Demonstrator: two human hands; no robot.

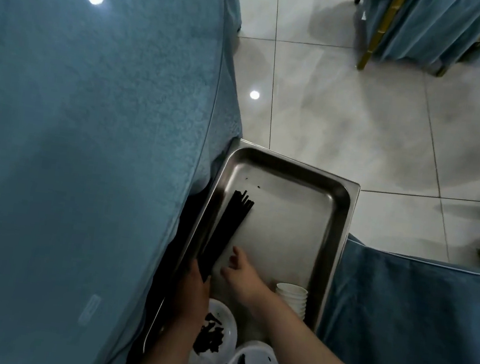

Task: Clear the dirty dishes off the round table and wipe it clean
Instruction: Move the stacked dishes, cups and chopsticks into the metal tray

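While the left grip (194, 282) clutched black chopsticks (226, 231) in the steel tray (339, 224), the right grip (239, 272) hung spread beside them, stacked cups (292, 298) just right of it, dirty plates (213, 339) nearer the person.

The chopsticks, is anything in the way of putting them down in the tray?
Nothing visible. The left hand grips the black chopsticks already over the tray, and the metal floor under them looks bare. The right hand is beside them, and the cups and plates sit at the near end.

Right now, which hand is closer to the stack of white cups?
The right hand. It rests open in the metal tray, just left of the white cups. The left hand is farther away, gripping the black chopsticks by the tray's far side.
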